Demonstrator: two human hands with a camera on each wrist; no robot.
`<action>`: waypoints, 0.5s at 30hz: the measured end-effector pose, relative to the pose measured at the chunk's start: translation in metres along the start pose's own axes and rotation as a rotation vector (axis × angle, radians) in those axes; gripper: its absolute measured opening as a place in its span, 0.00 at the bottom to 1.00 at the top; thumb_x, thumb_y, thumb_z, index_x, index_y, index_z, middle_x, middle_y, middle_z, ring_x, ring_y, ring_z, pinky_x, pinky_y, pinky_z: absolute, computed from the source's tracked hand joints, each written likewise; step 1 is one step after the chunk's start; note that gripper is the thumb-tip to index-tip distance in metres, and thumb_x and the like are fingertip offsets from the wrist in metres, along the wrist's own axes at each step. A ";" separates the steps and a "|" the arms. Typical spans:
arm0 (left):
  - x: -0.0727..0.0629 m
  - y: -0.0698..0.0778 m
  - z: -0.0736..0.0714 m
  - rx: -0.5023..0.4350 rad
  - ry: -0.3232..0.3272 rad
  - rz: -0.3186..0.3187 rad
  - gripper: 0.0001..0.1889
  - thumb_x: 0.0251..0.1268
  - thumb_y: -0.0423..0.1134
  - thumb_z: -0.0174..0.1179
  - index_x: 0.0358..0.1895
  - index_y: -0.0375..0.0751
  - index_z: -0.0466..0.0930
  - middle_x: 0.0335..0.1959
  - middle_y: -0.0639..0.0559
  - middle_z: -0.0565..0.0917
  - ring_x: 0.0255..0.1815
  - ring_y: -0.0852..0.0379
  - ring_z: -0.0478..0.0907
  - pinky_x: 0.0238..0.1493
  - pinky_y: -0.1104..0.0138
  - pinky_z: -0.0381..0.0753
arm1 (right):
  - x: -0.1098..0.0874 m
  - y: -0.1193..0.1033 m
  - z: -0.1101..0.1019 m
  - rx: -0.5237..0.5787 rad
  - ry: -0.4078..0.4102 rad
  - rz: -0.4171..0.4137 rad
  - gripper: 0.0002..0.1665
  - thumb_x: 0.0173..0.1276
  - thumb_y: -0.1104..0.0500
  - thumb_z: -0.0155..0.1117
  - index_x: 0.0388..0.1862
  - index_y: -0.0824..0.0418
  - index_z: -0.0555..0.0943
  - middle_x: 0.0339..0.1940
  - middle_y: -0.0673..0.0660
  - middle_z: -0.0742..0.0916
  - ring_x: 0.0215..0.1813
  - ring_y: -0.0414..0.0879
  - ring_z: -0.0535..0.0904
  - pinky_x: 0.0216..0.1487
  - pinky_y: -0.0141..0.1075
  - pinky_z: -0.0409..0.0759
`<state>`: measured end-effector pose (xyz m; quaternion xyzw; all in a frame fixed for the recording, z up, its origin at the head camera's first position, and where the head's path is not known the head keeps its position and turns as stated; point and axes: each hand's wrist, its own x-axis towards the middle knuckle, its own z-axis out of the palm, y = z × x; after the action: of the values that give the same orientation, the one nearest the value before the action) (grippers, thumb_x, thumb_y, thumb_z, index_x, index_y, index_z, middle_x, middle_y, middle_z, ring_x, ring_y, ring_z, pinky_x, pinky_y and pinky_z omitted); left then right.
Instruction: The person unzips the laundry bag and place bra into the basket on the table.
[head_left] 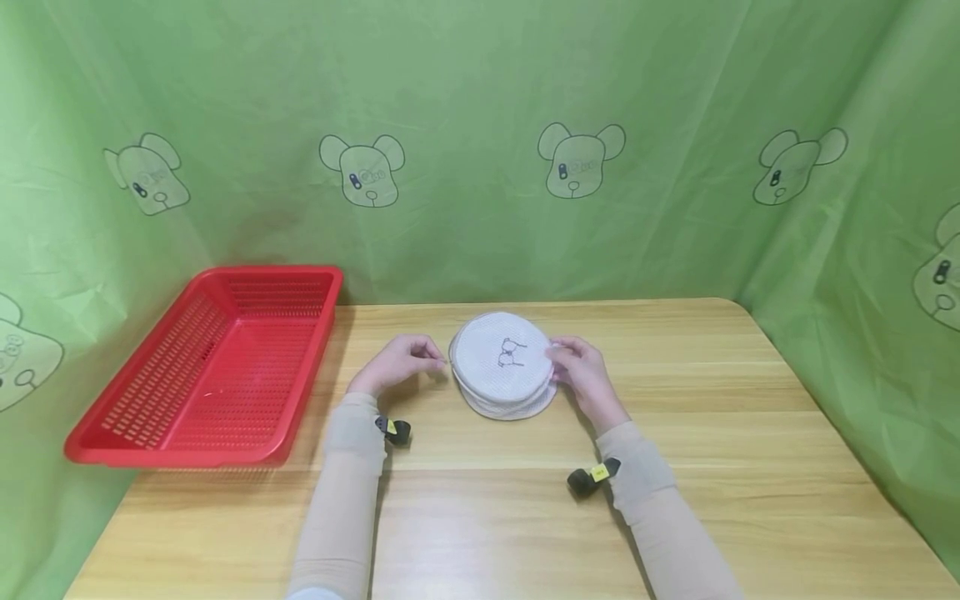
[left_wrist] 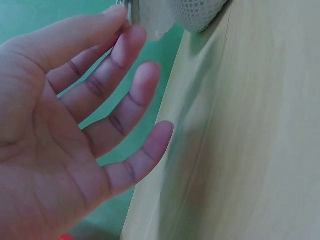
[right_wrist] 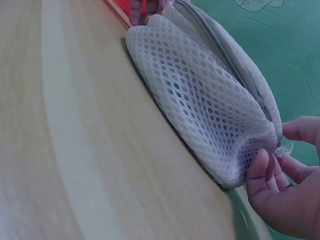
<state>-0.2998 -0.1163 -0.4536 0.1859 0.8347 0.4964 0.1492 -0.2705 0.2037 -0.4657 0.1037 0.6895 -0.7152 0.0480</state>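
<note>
A round white mesh laundry bag point(head_left: 501, 358) with a dark line drawing on its lid lies on the table. A zipper point(right_wrist: 220, 45) runs round its side below the lid, seen in the right wrist view. My left hand point(head_left: 401, 362) is at the bag's left edge; thumb and index finger pinch what looks like the zipper pull point(left_wrist: 131, 11), mostly hidden, while the other fingers spread loosely. My right hand point(head_left: 585, 375) grips the bag's right edge, the mesh side point(right_wrist: 200, 100) bunched at its fingers. A bit of clear plastic point(right_wrist: 284, 149) shows there.
A red perforated plastic basket point(head_left: 307, 392) stands at the left of the wooden table point(head_left: 480, 517). Green curtains point(head_left: 465, 242) with bear-head prints hang behind the table and along both sides.
</note>
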 end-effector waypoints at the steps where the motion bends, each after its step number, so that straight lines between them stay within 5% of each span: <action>1: 0.000 0.000 0.000 0.005 0.011 0.001 0.05 0.62 0.35 0.64 0.39 0.39 0.82 0.39 0.38 0.86 0.44 0.45 0.81 0.58 0.57 0.72 | 0.000 0.000 0.000 -0.001 0.004 -0.002 0.28 0.66 0.62 0.62 0.64 0.66 0.69 0.38 0.48 0.80 0.34 0.37 0.78 0.37 0.26 0.80; 10: 0.004 0.000 0.004 0.043 0.127 -0.015 0.06 0.62 0.37 0.64 0.39 0.38 0.82 0.39 0.40 0.86 0.41 0.47 0.81 0.51 0.61 0.75 | 0.000 0.000 0.000 -0.042 0.048 -0.047 0.30 0.67 0.60 0.63 0.67 0.63 0.69 0.48 0.49 0.78 0.42 0.37 0.77 0.47 0.28 0.79; 15: 0.006 0.000 0.008 0.105 0.206 -0.023 0.08 0.61 0.39 0.65 0.38 0.38 0.82 0.36 0.44 0.86 0.37 0.54 0.80 0.48 0.62 0.77 | -0.001 0.000 0.000 -0.054 0.036 -0.069 0.33 0.67 0.59 0.64 0.69 0.62 0.67 0.62 0.57 0.77 0.49 0.37 0.76 0.53 0.33 0.78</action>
<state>-0.3018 -0.1073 -0.4573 0.1320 0.8726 0.4667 0.0584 -0.2699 0.2042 -0.4653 0.0917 0.7124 -0.6957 0.0137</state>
